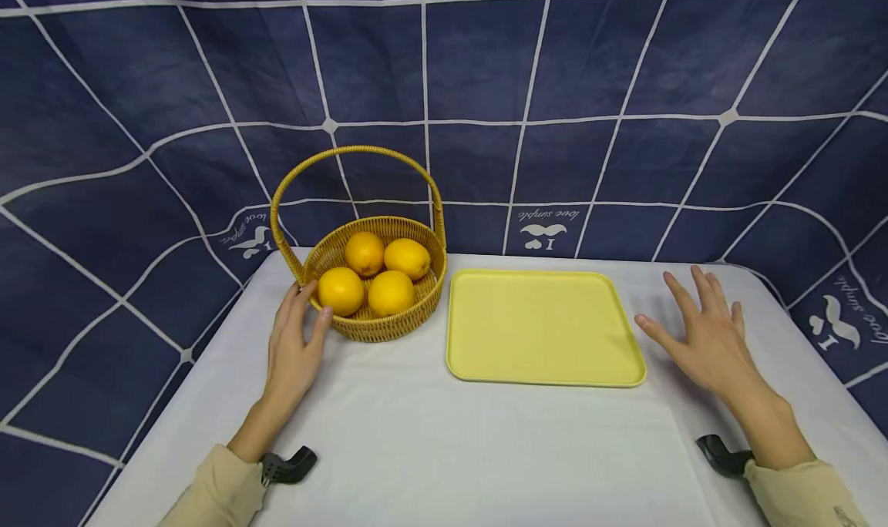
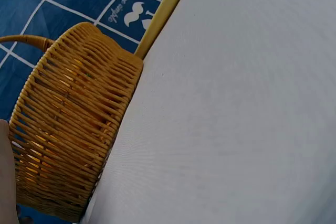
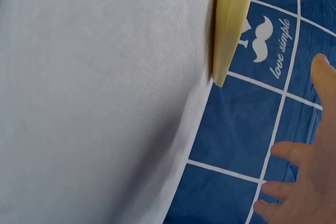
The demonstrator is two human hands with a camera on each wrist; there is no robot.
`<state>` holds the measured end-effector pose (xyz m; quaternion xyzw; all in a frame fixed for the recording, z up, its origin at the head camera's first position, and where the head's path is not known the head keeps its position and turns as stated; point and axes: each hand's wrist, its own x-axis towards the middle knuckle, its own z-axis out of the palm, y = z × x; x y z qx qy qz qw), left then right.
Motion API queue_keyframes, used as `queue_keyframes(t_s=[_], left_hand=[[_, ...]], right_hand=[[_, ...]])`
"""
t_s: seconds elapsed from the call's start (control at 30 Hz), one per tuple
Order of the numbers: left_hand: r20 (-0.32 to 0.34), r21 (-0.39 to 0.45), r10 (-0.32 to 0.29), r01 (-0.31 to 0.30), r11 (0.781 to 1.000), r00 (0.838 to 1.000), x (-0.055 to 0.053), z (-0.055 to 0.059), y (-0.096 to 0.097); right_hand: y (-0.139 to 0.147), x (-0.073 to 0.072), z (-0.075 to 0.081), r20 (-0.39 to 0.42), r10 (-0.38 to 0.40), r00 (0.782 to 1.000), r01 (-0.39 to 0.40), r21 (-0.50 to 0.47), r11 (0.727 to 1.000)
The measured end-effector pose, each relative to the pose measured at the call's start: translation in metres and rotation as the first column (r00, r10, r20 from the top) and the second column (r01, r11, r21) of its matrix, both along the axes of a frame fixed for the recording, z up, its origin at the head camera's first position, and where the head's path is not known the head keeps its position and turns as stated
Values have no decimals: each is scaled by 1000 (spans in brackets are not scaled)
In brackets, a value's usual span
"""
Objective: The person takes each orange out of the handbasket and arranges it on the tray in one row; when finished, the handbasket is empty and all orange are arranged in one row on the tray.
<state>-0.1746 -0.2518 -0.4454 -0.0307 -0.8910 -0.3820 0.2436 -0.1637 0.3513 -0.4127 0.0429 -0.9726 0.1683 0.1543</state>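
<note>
A woven wicker basket (image 1: pixel 388 328) with a tall arched handle stands at the left of the table. Several fruits lie inside it: round oranges (image 1: pixel 391 293) and a more oval, lemon-like one (image 1: pixel 407 258). My left hand (image 1: pixel 294 346) is at the basket's left front rim, thumb apart from the fingers; whether it touches the wicker I cannot tell. In the left wrist view, the basket (image 2: pixel 79 114) shows its side close to that hand. To the right lies a yellow rectangular tray (image 1: pixel 544 327). Beyond its right edge hovers my right hand (image 1: pixel 714 350), fingers spread, holding nothing.
A white cloth (image 1: pixel 486 450) covers the table. Dark blue fabric with white grid lines (image 1: pixel 479 65) hangs behind the table and at both sides. Each wrist carries a black camera mount (image 1: pixel 287 465).
</note>
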Motion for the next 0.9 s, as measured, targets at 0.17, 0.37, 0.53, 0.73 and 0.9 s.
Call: queue_keyframes(t_s=[0.17, 0.37, 0.53, 0.73, 0.9], left_hand=[[44, 48, -32, 30, 998, 999, -1, -4, -1], [42, 82, -33, 29, 996, 999, -3, -11, -1], [33, 99, -47, 43, 994, 998, -5, -13, 0], [50, 101, -55, 50, 994, 997, -6, -13, 3], [45, 99, -43, 38, 994, 998, -5, -13, 1]], right_hand=[[-10, 0, 2, 10, 30, 1000, -30, -36, 999], [-39, -12, 13, 22, 107, 994, -104, -93, 990], [-69, -23, 25, 39, 148, 988, -141, -143, 980], [-100, -29, 37, 49, 190, 980, -178, -189, 966], [-128, -36, 43, 29, 224, 974, -213, -204, 955]])
